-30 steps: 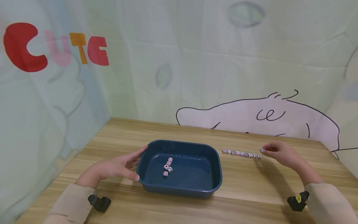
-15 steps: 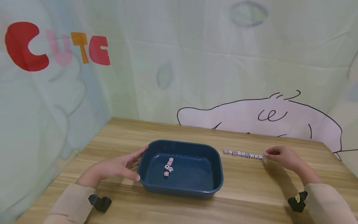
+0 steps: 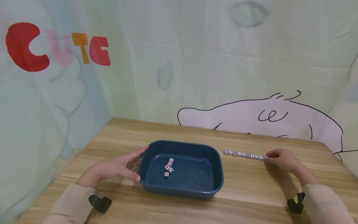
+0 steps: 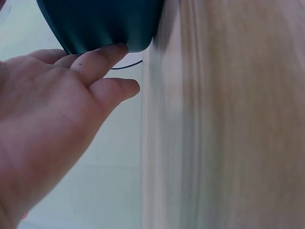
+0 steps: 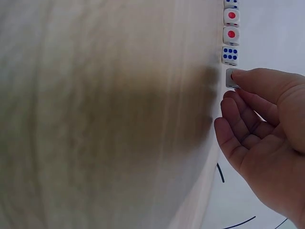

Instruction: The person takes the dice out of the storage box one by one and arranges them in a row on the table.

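Note:
My right hand [image 3: 285, 160] pinches a white die [image 5: 229, 79] between thumb and fingers at the right end of a straight row of dice [image 3: 243, 155]. In the right wrist view, a narrow gap shows between this die and the neighbouring die [image 5: 230, 56]. My left hand [image 3: 116, 168] rests against the left side of a dark blue rectangular tray [image 3: 179, 191], thumb and fingers spread and fairly straight. The left wrist view shows its fingers touching the tray's outer wall [image 4: 102, 24]. Several loose dice [image 3: 167, 167] lie inside the tray, left of its middle.
The wooden table [image 3: 246, 199] carries the tray and the row. A printed cloth [image 3: 195, 68] hangs behind the table and along its left side. Each wrist wears a small black camera, one on the left [image 3: 100, 203] and one on the right [image 3: 296, 203].
My right hand has lowered the die and brought it in to the right end of the row. The left hand and the tray have stayed in place.

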`<action>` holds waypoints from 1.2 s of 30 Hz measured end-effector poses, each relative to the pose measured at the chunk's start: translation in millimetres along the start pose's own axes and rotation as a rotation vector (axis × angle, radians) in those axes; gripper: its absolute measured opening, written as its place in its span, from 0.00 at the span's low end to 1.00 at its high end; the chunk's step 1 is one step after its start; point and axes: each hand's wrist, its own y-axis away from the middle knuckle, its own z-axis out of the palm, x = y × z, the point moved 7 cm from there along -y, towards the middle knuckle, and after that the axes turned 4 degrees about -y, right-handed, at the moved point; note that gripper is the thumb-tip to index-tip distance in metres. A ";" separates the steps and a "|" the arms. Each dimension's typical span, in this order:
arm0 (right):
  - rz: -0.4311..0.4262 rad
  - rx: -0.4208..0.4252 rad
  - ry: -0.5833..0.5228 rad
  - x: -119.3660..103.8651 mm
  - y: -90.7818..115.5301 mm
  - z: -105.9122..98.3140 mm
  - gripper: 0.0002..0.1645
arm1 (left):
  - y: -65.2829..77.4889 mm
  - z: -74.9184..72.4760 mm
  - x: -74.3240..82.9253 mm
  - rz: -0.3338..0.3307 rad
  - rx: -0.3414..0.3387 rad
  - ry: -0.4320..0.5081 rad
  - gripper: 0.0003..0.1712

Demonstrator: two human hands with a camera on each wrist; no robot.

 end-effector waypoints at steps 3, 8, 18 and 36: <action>-0.010 0.010 0.009 0.4 0.7 1.0 0.15 | -0.1 0.1 -0.4 -0.001 -0.002 0.001 0.61; -0.015 0.014 0.025 0.8 0.3 2.5 0.15 | -0.3 -0.1 -1.3 0.001 -0.004 0.004 0.61; 0.019 -0.011 0.058 3.6 -2.4 2.3 0.18 | 0.7 0.1 0.3 -0.008 0.011 -0.010 0.61; -0.011 0.009 -0.017 -34.2 2.3 -12.3 0.26 | -0.1 0.1 -0.2 -0.012 0.010 -0.006 0.61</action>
